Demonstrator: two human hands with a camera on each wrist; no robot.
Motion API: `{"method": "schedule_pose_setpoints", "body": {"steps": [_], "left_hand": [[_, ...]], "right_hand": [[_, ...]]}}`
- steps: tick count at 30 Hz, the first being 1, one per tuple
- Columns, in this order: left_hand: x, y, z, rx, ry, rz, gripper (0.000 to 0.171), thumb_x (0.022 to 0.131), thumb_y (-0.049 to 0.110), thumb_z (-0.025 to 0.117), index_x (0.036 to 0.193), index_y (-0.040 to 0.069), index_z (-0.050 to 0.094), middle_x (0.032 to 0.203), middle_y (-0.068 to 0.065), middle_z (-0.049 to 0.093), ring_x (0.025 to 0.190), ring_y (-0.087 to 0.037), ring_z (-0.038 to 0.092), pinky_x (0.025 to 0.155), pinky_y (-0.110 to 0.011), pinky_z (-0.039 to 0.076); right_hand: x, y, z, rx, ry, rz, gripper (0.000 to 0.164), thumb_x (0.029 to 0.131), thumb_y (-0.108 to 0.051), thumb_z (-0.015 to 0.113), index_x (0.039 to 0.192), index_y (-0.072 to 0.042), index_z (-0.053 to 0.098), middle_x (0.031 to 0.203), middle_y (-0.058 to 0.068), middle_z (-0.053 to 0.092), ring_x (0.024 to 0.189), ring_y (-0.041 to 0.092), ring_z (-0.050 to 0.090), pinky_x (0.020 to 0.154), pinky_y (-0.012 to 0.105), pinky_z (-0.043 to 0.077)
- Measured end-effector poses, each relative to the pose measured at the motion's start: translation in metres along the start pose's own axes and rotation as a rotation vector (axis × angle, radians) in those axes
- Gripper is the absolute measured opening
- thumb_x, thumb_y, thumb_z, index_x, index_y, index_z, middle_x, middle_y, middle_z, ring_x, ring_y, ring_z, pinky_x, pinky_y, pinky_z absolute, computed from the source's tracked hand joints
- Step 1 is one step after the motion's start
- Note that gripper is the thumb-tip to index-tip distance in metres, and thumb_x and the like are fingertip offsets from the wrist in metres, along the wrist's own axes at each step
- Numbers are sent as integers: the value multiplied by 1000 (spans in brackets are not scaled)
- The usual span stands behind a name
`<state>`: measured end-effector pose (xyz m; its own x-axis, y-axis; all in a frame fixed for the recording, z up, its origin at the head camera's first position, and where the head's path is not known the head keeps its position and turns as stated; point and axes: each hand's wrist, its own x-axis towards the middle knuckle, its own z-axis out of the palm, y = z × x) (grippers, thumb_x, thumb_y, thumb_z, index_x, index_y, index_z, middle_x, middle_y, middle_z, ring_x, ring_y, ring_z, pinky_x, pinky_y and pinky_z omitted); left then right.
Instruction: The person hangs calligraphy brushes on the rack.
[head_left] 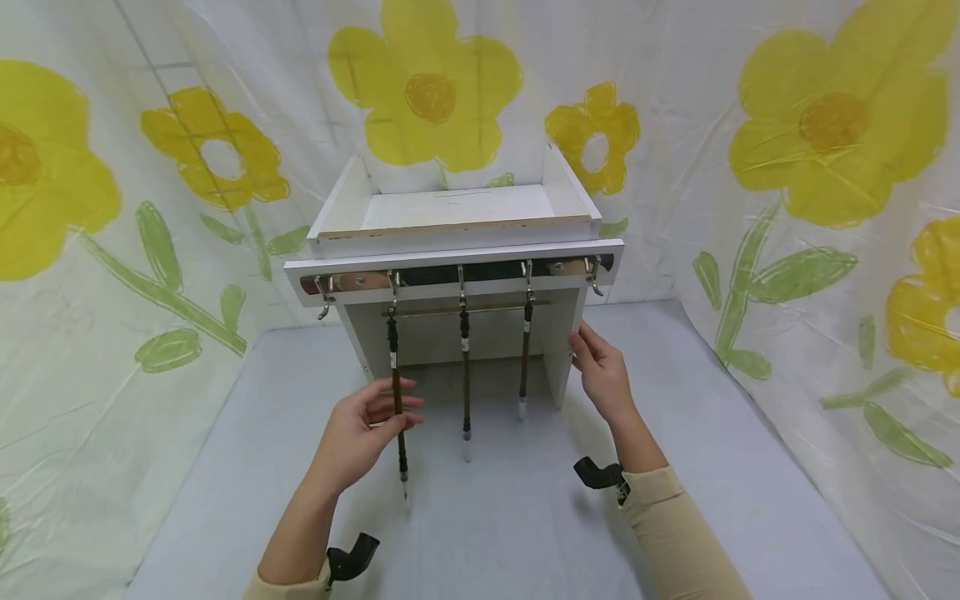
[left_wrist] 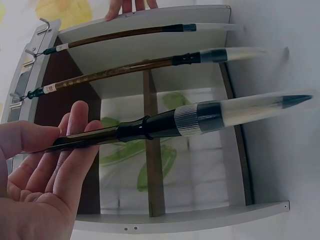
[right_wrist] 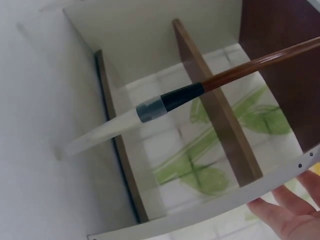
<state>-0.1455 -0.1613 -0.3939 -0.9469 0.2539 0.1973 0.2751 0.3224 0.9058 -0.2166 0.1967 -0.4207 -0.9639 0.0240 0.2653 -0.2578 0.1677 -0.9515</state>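
My left hand pinches the dark handle of the leftmost writing brush between thumb and fingers. That brush hangs from a hook on the rack, and a clear cap covers its pale, dark-tipped bristles. To its right hang a middle brush and a right brush, both capped and tip down. My right hand rests its fingers against the outer side of the white shelf's right panel, holding nothing.
A metal hook strip runs along the shelf's front, with unused hooks at both ends. On top is a shallow white tray section. The shelf stands on a pale table, before a curtain with yellow flowers.
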Motion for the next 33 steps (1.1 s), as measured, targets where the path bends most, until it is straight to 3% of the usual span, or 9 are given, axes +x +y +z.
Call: {"method": "schedule_pose_setpoints", "body": {"steps": [9,23,26,31,33], "left_hand": [[6,-4,-5,-3,3,-10,41,95,-7,62,131,11,61,115,-12,74,96,-21,75,86,-28,60],[30,-37,3,65,77,61,30,98,-3,59,125,9,65,115,-13,74,107,-28,72,88,-15,54],[33,-41,4,78,90,66,30,98,-2,59,125,9,65,116,-11,75,110,-28,71,87,-15,54],[29,-45,0,120,106,85,40,99,1,60,138,7,57,128,-13,69,120,-30,65,97,-27,55],[23,-47,-5,196,124,118,43,98,1,61,141,7,55,131,-13,67,122,-30,64,101,-37,54]], "right_hand": [[0,1,4,1,-4,-3,48,108,-24,50,153,-11,43,156,12,45,140,32,48,104,43,49],[-1,7,6,-11,5,12,50,107,-26,51,154,-10,41,154,14,46,137,33,51,102,40,50],[0,20,4,-1,-7,8,51,107,-25,52,155,-11,40,155,14,46,137,33,51,102,41,50],[-1,41,-4,-38,-15,-22,51,105,-31,55,154,-21,44,155,6,47,135,28,55,101,35,52],[-5,43,-10,-112,-11,-39,50,105,-35,56,152,-22,47,153,5,51,132,27,58,99,34,54]]}}
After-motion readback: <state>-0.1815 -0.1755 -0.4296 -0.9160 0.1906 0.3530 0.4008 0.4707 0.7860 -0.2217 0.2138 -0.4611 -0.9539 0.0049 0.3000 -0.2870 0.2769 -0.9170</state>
